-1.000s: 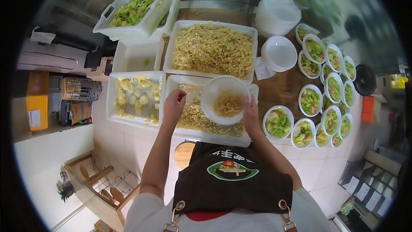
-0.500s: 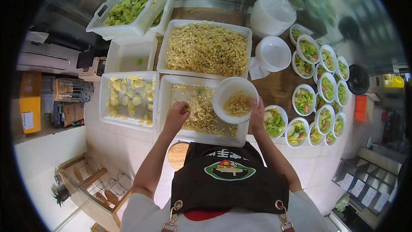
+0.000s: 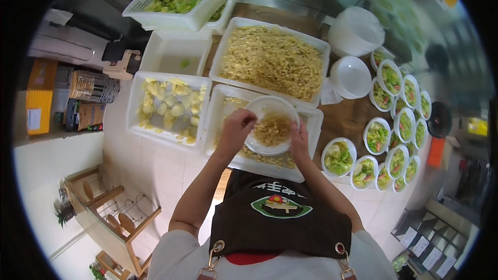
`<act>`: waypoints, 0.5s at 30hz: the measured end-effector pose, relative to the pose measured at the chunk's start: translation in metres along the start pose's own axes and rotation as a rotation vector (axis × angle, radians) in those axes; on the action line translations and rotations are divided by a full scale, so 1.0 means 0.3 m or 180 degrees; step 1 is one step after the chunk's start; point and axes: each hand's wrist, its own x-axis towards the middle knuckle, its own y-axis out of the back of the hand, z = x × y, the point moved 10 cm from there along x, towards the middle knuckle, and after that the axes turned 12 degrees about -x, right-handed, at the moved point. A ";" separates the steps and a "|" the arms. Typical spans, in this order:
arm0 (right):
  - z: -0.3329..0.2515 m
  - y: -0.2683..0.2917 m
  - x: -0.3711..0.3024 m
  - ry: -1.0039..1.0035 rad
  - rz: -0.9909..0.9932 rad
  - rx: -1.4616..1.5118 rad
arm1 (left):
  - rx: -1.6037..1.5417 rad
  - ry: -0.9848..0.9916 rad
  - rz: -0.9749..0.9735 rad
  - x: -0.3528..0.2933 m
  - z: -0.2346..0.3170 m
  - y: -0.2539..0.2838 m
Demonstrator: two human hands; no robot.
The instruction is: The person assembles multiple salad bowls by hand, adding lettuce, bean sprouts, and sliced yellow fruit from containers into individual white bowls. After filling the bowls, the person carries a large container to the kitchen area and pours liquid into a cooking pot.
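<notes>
Reaching forward from the lower edge, both bare forearms meet over a round white plastic bowl part-filled with pale shredded strips, held above the nearer white rectangular tray of the same strips. The left hand has its fingers bunched and curled downward at the bowl's left rim, touching it; whether they pinch any strips cannot be told. The right hand has its fingers closed on the bowl's right rim, carrying it.

From left to right: a white rectangular tray of pale yellow sliced pieces lies just beside the nearer strip tray. Behind it stands a nearly bare white rectangular tray with one green scrap, and behind that a white slotted basket of chopped green leaves. A larger white tray heaped with shredded strips touches the far edge of the nearer one. That makes four trays and one basket.

To the right, on the brown wooden surface, one unfilled white bowl sits near a stack of white bowls. Further right, small white bowls filled with green salad stand in close rows; roughly sixteen show, though the far ones are too small to count surely.
</notes>
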 end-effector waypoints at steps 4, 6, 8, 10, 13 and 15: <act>0.153 0.088 0.019 -0.0070 0.0562 -0.0360 | -0.0216 0.0286 0.0519 -0.071 -0.199 0.164; 0.013 0.069 0.009 -0.0081 0.0271 -0.0303 | 0.0846 0.0018 -0.0037 -0.139 -0.384 0.124; -0.009 0.097 0.006 0.0026 0.0229 -0.0602 | 0.1900 -0.0735 -0.0458 -0.192 -0.391 0.075; 0.003 0.147 -0.002 0.0021 0.0330 -0.0654 | 0.1542 -0.0469 0.0349 -0.125 -0.336 0.262; 0.020 0.163 0.001 -0.0104 0.0346 -0.0368 | 0.1565 0.1190 0.1265 -0.017 -0.538 0.731; 0.015 0.136 0.009 -0.0222 0.0271 -0.0190 | 0.2434 0.0606 0.1544 -0.046 -0.699 1.039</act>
